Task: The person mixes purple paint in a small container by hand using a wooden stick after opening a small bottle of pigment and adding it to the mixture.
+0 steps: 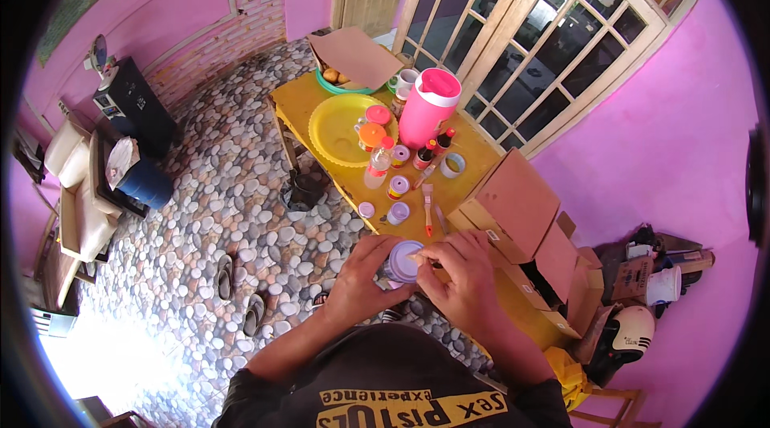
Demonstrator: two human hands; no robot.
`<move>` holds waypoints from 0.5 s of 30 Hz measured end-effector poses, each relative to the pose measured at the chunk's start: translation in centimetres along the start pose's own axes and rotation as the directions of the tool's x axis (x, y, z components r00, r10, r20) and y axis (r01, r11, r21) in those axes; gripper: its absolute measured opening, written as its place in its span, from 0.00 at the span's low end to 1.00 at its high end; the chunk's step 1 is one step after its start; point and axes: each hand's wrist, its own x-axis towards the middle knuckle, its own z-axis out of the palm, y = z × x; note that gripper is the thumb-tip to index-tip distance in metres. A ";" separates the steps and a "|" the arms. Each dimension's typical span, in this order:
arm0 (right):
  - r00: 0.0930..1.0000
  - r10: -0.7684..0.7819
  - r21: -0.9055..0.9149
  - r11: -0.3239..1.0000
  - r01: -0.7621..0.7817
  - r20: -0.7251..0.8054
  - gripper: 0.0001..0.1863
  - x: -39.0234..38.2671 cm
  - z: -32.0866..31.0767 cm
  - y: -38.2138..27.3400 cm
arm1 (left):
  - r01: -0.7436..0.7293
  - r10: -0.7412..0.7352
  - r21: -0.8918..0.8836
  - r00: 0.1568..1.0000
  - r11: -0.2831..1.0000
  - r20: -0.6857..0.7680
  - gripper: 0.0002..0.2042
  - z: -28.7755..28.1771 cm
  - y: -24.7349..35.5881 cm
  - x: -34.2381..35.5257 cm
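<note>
Near the table's front edge, my left hand (361, 282) is wrapped around a small jar with a pale lilac lid (403, 261), tilted with its top toward me. The fingers of my right hand (459, 271) are pinched together at the lid's right rim; whatever lies between their tips is too small to make out. Just beyond the jar stand a small lilac-topped container (398, 213) and a similar jar with a coloured label (399, 186). A small round lilac-white lid (366, 210) lies by the table's left edge. To the right is a brush with an orange handle (428, 211).
The yellow table (473, 157) holds a yellow tray (321, 139), a pink jug (431, 111), a clear bottle (378, 165), dark sauce bottles (425, 155) and a tape roll (452, 164). Open cardboard boxes (513, 211) crowd its right side. Sandals (255, 314) lie on the floor.
</note>
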 end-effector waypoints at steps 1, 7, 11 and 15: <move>0.999 -0.020 -0.026 0.999 0.019 -0.029 0.08 0.2 0.1 0.0 | 0.022 -0.022 -0.011 1.000 1.000 0.003 0.34 0.0 0.0 -0.1; 0.999 -0.028 -0.130 0.991 0.025 -0.017 0.08 0.1 -0.8 0.1 | -0.039 0.040 0.023 0.999 0.999 -0.037 0.32 -0.2 0.3 0.1; 0.997 0.011 -0.035 0.999 -0.008 0.074 0.09 0.0 -1.0 -0.5 | -0.040 0.041 0.024 0.998 0.999 -0.042 0.32 -0.3 0.0 -0.1; 0.999 -0.027 -0.007 1.000 0.028 0.023 0.09 0.5 0.0 -0.4 | -0.021 0.021 0.009 1.000 1.000 -0.011 0.32 -0.4 0.1 -0.1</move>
